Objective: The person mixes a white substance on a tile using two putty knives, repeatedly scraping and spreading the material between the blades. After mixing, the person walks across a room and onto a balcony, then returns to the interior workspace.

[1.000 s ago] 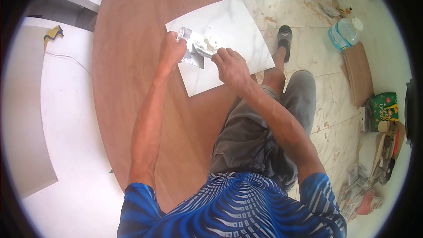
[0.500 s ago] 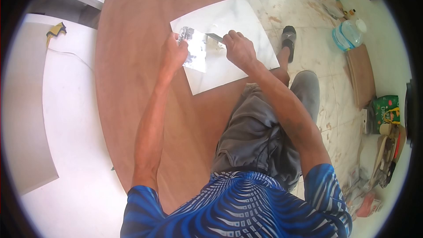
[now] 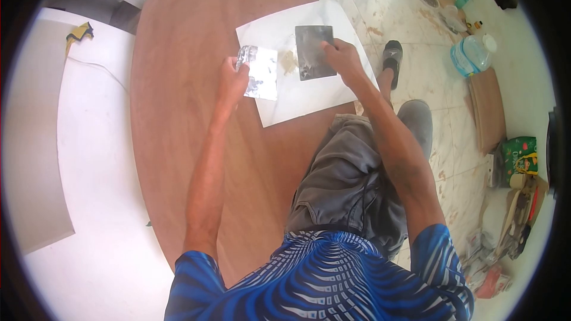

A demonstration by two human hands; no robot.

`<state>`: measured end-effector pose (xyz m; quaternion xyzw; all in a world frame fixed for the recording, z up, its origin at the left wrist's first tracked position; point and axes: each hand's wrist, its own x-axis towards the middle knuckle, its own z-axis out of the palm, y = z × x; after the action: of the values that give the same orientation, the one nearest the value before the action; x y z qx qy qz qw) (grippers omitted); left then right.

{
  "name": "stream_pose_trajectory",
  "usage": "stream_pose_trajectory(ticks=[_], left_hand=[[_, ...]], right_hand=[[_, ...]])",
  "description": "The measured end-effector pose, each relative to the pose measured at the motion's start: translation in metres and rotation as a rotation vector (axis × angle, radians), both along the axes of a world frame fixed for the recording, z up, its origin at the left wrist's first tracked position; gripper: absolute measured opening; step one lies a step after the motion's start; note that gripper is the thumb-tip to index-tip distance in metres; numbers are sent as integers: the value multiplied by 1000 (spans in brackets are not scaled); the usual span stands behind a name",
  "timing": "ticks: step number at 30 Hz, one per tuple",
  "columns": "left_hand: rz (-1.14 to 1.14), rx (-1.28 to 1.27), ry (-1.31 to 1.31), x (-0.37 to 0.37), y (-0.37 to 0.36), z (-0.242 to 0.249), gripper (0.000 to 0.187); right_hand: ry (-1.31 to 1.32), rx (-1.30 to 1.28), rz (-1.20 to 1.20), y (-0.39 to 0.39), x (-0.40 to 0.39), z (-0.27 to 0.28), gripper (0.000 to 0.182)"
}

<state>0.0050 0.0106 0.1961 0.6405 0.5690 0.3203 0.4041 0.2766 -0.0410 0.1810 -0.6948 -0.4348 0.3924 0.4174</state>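
My left hand [image 3: 234,78] grips a shiny silver rectangular metal sheet [image 3: 262,77] by its left edge, thumb on top. In my right hand [image 3: 345,59] is a dark grey rectangular scraper plate [image 3: 311,53], its broad smudged face turned up and my fingers closed on its right side. Both plates are over a white marbled tile [image 3: 282,113] that lies at an angle on the brown board. Between them, a small beige smear of paste [image 3: 289,62] sits on the tile.
The large reddish-brown board [image 3: 178,83] spans the middle, beside a white surface [image 3: 107,172] on the left. At right, a water jug [image 3: 470,56], brown cardboard [image 3: 488,110] and a green bag [image 3: 519,157] stand along the wall. The tiled floor [image 3: 455,131] is stained.
My right hand has moved up and right and turned the scraper plate from edge-on to broad face up, off the paste. My left hand with the silver sheet has shifted slightly down.
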Motion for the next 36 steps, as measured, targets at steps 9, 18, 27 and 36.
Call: stream_pose_trajectory(ticks=[9,18,27,36], left_hand=[[31,-556,-467,13,-32,-10,29],[24,-642,-503,14,-20,-5,24],[213,-592,-512,-29,-6,-7,19],[323,-569,-604,-50,-32,-19,12]], right_hand=[[876,8,-5,-20,7,-65,29],[922,-190,1,-58,-34,-13,37],[512,-286,33,-84,-27,-6,37],[-1113,521,695,-90,-10,13,17]])
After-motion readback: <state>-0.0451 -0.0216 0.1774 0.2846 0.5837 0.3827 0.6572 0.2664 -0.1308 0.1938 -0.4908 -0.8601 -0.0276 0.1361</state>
